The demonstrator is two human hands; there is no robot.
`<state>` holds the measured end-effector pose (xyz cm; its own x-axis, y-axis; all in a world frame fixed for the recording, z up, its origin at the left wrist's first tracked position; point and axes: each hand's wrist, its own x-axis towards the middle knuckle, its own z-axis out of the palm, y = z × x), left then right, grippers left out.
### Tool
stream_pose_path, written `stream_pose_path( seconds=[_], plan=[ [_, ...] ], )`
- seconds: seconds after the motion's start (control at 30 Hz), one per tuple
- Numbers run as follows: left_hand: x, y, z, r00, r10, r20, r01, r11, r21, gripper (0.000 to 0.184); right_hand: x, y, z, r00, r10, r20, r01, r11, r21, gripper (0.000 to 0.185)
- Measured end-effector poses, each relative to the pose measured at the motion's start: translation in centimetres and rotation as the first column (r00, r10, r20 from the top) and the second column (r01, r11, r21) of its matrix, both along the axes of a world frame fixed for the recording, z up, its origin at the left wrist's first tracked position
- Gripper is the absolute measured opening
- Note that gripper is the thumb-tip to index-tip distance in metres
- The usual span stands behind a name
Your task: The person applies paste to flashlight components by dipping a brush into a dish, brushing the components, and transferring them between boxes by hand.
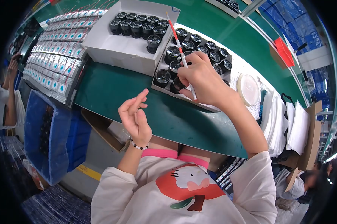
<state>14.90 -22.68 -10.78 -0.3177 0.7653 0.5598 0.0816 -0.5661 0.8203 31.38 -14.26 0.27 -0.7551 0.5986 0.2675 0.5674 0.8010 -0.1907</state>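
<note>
My right hand is over the right-hand tray of black cylindrical parts with clear lens tops. It holds a thin red and white brush, whose tip points up and away from me. Under this hand some of the parts are hidden; its fingers are close to a black part near the tray's front edge. My left hand is raised, palm turned inward, above the green table's front edge, with its fingers apart and nothing in them. A beaded bracelet is on that wrist.
A white box with more black parts stands at the back left. Left of it are racks of small white pieces with red wires. A round lidded container and white sheets lie right. A blue bin and another person's arm are left.
</note>
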Motion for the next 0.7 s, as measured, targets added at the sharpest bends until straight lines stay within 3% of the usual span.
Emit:
stream_pose_path(
  seconds=[0.2, 0.33, 0.37, 0.43, 0.5, 0.53, 0.6, 0.67, 0.7],
  plan=[
    [-0.1, -0.1, -0.1, 0.999, 0.026, 0.026, -0.027, 0.997, 0.066, 0.024, 1.6, -2.3, 3.3, 0.988, -0.11, -0.104, 0.115, 0.992, 0.046, 0.028],
    [-1.9, 2.3, 3.7, 0.999, 0.02, -0.045, -0.01, 0.976, 0.215, 0.022, 3.6, -5.1, 5.3, 0.939, -0.13, -0.317, 0.221, 0.937, 0.271, 0.036],
    [-2.6, 4.1, 5.4, 0.987, 0.094, -0.129, -0.057, 0.962, 0.266, 0.019, 4.0, -5.8, 5.4, 0.925, -0.125, -0.359, 0.249, 0.912, 0.325, 0.039],
    [-4.0, 7.3, 10.1, 0.893, 0.073, -0.443, -0.069, 0.997, 0.024, 0.019, 4.9, -7.4, 5.5, 0.905, -0.133, -0.403, 0.293, 0.883, 0.367, 0.044],
    [-5.0, 12.8, 11.1, 0.734, -0.146, -0.663, 0.069, 0.988, -0.14, 0.021, 5.3, -9.1, 5.5, 0.88, -0.159, -0.448, 0.348, 0.857, 0.38, 0.046],
    [-5.7, 15.6, 10.6, 0.593, -0.29, -0.751, 0.128, 0.955, -0.267, 0.025, 5.6, -9.8, 5.5, 0.871, -0.169, -0.46, 0.365, 0.851, 0.378, 0.046],
    [-5.5, 19.9, 10.6, 0.034, -0.554, -0.832, -0.055, 0.83, -0.555, 0.043, 6.6, -11.3, 5.2, 0.853, -0.19, -0.486, 0.4, 0.837, 0.373, 0.047],
    [-4.7, 21.6, 10.2, -0.001, -0.784, -0.621, -0.208, 0.608, -0.767, 0.049, 7.9, -12.9, 5.1, 0.83, -0.222, -0.512, 0.448, 0.812, 0.374, 0.045],
    [-4.4, 22.1, 9.7, -0.006, -0.797, -0.604, -0.233, 0.588, -0.774, 0.047, 8.9, -13.8, 5.1, 0.816, -0.241, -0.525, 0.475, 0.798, 0.371, 0.044]
  ],
)
